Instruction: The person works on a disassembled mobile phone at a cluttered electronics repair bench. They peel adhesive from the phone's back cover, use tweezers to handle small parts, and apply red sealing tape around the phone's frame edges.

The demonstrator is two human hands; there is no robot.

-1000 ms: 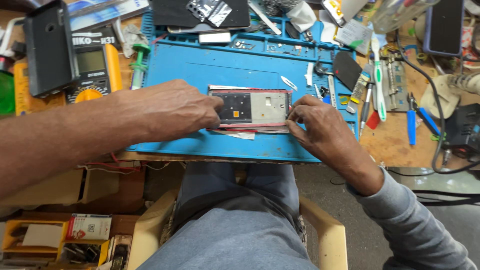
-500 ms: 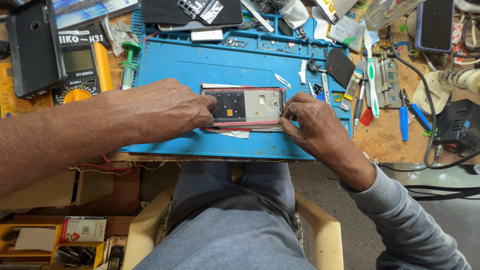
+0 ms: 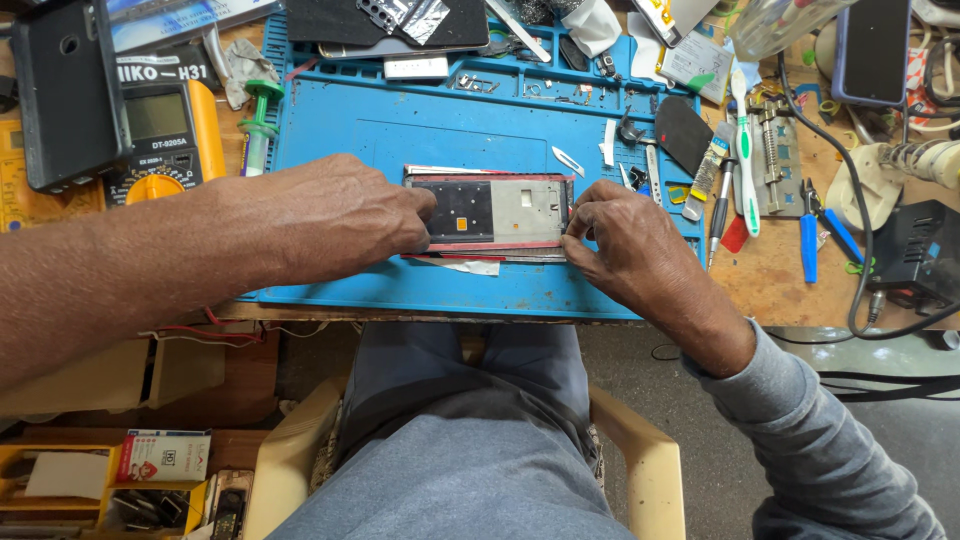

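Both hands stay put, fingers (image 3: 578,212) pinched on the opened phone frame (image 3: 490,213) between them.

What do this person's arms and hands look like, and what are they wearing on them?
Both hands are bare: no gloves, rings or watch visible. The left hand continues into an uncovered forearm, no sleeve in view. The right hand emerges from a long grey sleeve with a ribbed cuff ending at the wrist.

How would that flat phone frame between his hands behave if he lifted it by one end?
The phone frame looks thin and flat, so probably light and slightly bendy. Both the left hand and right hand steady its ends, suggesting it's delicate. Lying flat on the blue mat, it shouldn't roll.
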